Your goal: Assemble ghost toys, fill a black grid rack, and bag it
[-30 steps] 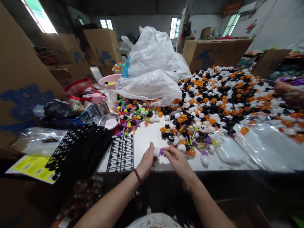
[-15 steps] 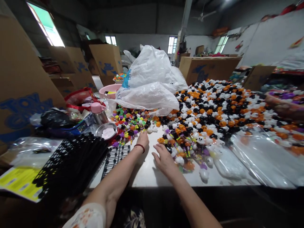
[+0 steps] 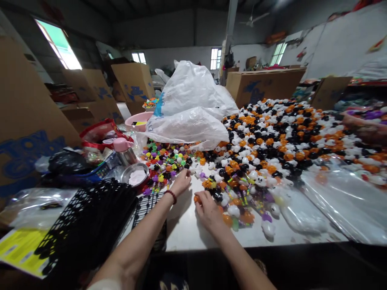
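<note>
My left hand (image 3: 181,182), with a dark red bead bracelet at the wrist, reaches to the near edge of the small coloured pieces (image 3: 163,159). Its fingers are bent together beside white and black pieces; whatever they hold is too small to make out. My right hand (image 3: 208,207) is over the white table (image 3: 187,233), its fingers closed on an orange piece (image 3: 197,199). Right of it lies a loose group of orange, white, black and purple pieces (image 3: 238,181).
Black grid racks (image 3: 90,225) lie at the left, near a steel dish (image 3: 135,175) and a pink-lidded flask (image 3: 123,149). Behind stands a large white plastic bag (image 3: 193,92). A big heap of pieces (image 3: 278,137) and clear bags (image 3: 341,201) lie on the right.
An orange piece now shows at my right hand's fingertips, where the fingers were apart and bare before. My left hand has shifted slightly. The whole view has tilted a little.
</note>
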Motion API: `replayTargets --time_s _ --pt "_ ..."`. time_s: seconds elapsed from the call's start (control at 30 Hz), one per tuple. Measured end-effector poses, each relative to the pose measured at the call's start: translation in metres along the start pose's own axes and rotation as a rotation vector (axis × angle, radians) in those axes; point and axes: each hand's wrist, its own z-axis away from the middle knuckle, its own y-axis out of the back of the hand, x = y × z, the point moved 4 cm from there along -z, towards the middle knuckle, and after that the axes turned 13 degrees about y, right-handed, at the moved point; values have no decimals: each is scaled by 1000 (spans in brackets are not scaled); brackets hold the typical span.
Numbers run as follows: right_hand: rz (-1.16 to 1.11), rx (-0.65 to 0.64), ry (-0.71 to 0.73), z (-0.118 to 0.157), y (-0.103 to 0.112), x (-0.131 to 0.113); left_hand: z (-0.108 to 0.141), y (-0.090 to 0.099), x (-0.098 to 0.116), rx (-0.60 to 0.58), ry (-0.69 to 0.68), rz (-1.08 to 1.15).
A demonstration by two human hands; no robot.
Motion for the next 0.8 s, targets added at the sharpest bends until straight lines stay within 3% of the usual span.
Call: replayTargets --time_s 0.07,0.2,0.37,0.5,0.67,0.8 --pt "-44 50 -28 7 5 -10 -21 -7 11 64 -56 -75" --pt "-142 82 -160 20 19 -18 -47 -25 14 71 -62 -184" --pt "-325 151 -308 32 33 -13 -43 -23 -2 87 23 -115" --pt "-448 178 -402 37 30 -2 -9 -11 -16 14 87 75" --pt "-403 169 -308 35 32 -1 63 -3 -25 -133 101 329" --pt "-296 141 -223 31 45 -14 113 -7 -26 -273 155 618"
